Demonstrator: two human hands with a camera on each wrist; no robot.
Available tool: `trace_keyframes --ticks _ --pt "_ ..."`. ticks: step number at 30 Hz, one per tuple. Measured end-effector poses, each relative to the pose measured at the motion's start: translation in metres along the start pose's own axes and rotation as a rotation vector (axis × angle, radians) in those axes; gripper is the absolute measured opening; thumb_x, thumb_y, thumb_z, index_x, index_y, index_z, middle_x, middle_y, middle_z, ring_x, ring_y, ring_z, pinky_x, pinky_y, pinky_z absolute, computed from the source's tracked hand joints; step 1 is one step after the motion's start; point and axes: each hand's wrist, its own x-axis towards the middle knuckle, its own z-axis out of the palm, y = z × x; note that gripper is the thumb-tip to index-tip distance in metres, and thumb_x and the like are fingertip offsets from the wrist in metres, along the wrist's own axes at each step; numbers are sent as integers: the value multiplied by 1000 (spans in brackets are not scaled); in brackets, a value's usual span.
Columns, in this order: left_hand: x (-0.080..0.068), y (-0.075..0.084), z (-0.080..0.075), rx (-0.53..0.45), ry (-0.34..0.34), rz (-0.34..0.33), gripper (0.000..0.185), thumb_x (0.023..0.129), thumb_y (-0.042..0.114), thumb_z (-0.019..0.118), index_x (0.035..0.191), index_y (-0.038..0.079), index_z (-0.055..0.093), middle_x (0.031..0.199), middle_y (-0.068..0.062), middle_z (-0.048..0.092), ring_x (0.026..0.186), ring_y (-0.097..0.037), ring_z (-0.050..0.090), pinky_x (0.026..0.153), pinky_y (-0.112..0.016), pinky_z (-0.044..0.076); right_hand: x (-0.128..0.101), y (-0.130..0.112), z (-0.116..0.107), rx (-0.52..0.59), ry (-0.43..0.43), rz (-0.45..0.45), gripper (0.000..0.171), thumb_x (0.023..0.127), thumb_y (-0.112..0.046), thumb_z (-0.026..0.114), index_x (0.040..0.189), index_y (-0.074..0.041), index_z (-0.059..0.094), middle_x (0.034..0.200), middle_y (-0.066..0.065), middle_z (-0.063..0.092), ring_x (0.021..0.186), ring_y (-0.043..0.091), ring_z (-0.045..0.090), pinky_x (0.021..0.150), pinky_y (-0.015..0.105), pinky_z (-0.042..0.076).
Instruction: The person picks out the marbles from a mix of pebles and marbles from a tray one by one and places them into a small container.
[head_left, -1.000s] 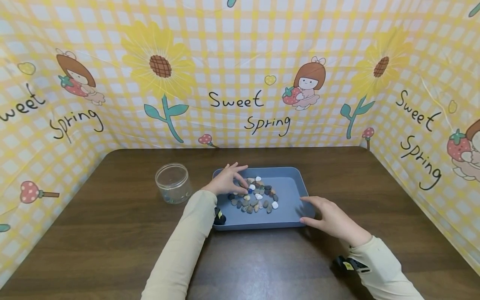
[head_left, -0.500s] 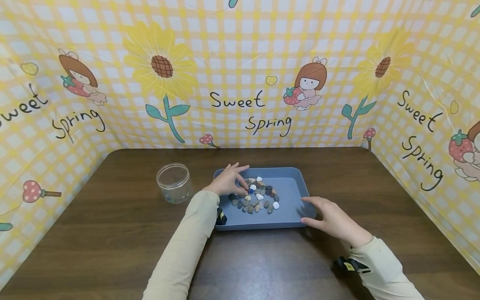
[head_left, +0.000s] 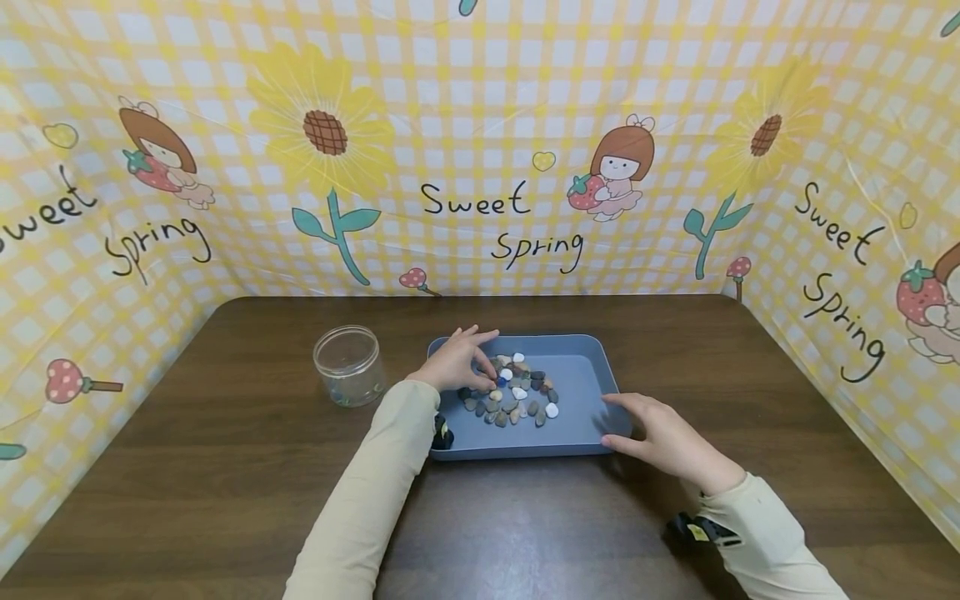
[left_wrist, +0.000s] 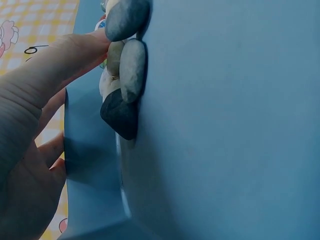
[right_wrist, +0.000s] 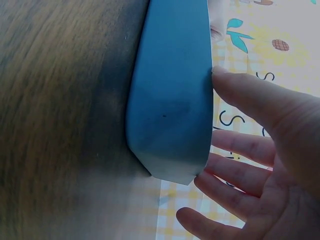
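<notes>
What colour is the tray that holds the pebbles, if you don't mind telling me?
The tray is a plain muted blue, with no pattern; the head view shows it best.

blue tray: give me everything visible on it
The blue tray is a shallow rectangle with rounded corners and a low raised rim, matte, plastic by its look. It sits flat on the brown wooden table, right of a clear jar. A cluster of small pebbles lies left of centre inside. The left hand reaches in among them; the right hand rests, fingers straight, against its near right corner.
</notes>
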Motion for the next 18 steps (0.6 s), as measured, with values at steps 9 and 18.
trace_keyframes --ticks 9,18 --pt "1 -1 0 -3 4 -2 9 77 19 76 84 14 76 151 -7 36 145 -37 14 118 -51 4 0 1 1 -4 -4 3 55 81 -26 71 125 2 54 125 20 59 116 35 55 95 50 46" --pt "2 -3 -4 -81 2 -6 10 79 21 74 87 14 76 151 -7 34 145 -36 12 118 -51 3 1 0 0 -1 -8 9 54 82 -26 71 125 2 54 126 20 59 116 35 55 96 50 46"
